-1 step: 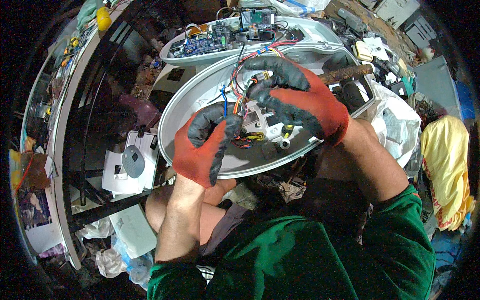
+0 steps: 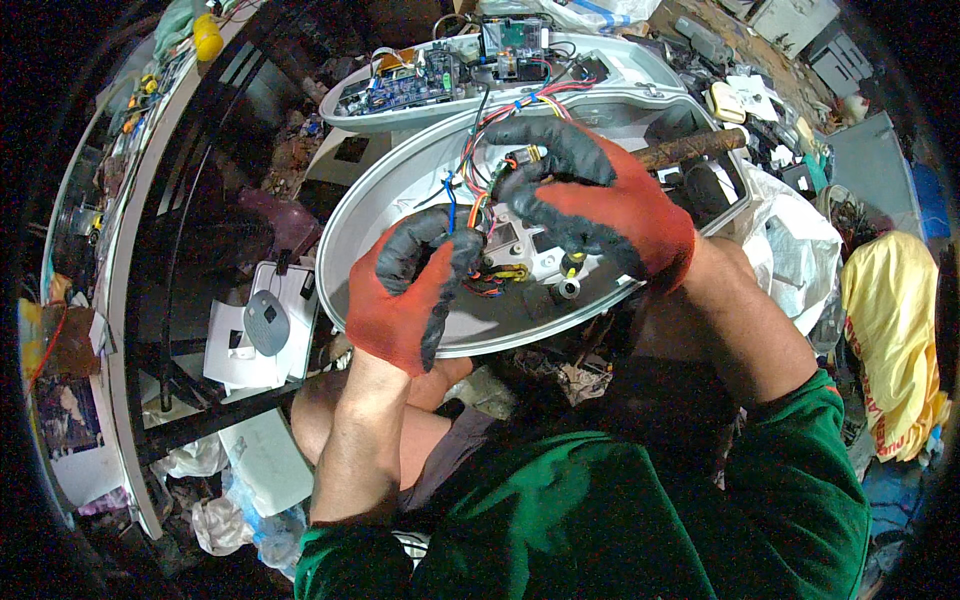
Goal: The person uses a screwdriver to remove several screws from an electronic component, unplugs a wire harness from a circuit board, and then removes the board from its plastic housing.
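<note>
An open, oval pale grey plastic housing (image 2: 465, 330) lies over my lap, both my gloved hands inside it. My left hand (image 2: 412, 285), in a red and black glove, pinches a bundle of coloured wires (image 2: 478, 212) near the housing's middle. Just up and to the right, my right hand (image 2: 605, 195) curls its thumb and fingers around a small wired part (image 2: 522, 156); the fingers hide most of it. Beneath the hands sit a white plastic mount and a yellow-black fitting (image 2: 573, 262). The wires run up to the matching half shell (image 2: 635, 72), which carries circuit boards (image 2: 425, 80).
A rusty rod (image 2: 690, 148) crosses the housing's right end. Farther right lie white plastic bags (image 2: 790, 235) and a yellow sack (image 2: 890, 340). A black metal frame (image 2: 210, 415) and a grey rounded device (image 2: 265, 322) are at the left. Scrap covers the ground around.
My right hand has shifted very slightly with the small part. My left hand keeps its place on the wires.
</note>
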{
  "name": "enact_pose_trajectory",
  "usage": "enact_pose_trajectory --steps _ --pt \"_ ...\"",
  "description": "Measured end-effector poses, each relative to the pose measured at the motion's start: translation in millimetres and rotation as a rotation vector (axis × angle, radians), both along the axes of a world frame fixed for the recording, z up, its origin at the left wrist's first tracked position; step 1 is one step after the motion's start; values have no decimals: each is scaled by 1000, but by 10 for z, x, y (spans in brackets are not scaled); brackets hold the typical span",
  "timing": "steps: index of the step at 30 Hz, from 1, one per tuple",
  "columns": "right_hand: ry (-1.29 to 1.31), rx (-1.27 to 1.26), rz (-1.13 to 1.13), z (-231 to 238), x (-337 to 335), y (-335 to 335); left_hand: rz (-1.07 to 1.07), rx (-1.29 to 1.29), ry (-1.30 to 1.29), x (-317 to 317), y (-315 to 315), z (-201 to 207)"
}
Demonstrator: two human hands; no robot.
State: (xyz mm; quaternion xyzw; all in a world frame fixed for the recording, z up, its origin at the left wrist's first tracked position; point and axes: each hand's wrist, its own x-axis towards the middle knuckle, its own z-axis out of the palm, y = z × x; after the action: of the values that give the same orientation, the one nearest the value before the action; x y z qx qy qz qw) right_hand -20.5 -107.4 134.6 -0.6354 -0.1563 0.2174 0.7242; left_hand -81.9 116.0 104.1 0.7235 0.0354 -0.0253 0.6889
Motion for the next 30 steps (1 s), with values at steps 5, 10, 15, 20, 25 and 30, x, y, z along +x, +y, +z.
enact_pose_trajectory --steps 5,10,15,20,25,30 --pt "-72 38 37 -51 -27 65 -1 114 -14 -71 -96 188" --pt "-103 -50 54 60 -49 42 -2 93 -40 -71 -85 158" --pt "-121 17 30 39 -79 52 -2 90 -46 -71 -95 170" --pt "-256 -6 32 -29 -80 54 -16 234 -103 -73 -81 160" --pt "-365 -28 34 -93 -54 45 -20 346 -208 -88 -109 215" --pt "-342 16 59 -55 -48 47 -11 563 -533 -63 -80 156"
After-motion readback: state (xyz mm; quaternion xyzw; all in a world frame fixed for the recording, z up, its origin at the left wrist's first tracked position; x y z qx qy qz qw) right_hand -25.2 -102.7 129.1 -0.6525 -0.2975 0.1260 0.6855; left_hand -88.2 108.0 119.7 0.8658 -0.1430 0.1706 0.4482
